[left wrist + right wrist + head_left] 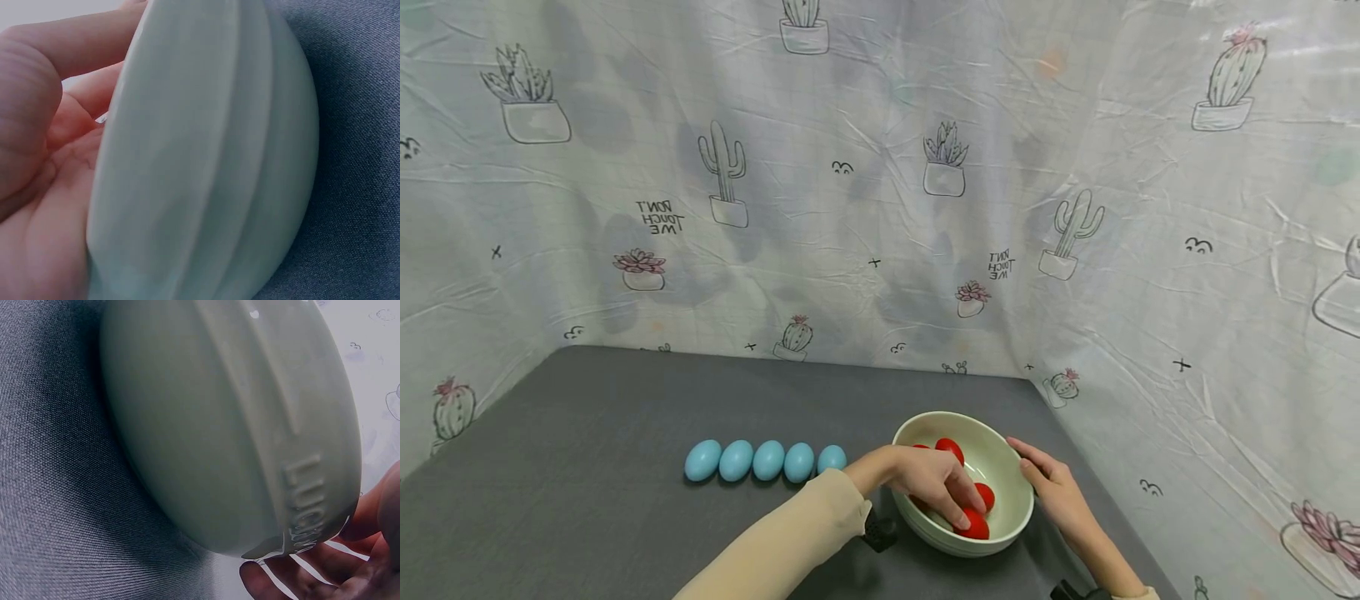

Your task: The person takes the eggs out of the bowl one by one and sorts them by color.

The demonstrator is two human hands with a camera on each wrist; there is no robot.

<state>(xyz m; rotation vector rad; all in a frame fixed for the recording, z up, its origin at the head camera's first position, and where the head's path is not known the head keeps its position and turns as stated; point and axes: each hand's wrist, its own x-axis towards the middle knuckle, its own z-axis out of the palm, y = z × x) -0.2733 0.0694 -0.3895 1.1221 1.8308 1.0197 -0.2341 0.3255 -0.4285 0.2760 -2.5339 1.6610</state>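
A pale green bowl (936,425) with several red eggs (950,450) in it stands at the right of the dark table. My left hand (936,479) reaches over the rim into the bowl, its thumb and fingers round a red egg (974,527) near the front wall. At the right side, my right hand (1054,487) holds the bowl by its rim. Raised letters show on the bowl's outer wall (187,425) in the right wrist view. That wall hides the eggs from both wrist cameras.
Several light blue eggs (768,461) lie in a row left of the bowl, the rightmost partly behind my left forearm. The grey table (587,500) meets a white curtain (850,208) printed with cacti at the back and both sides.
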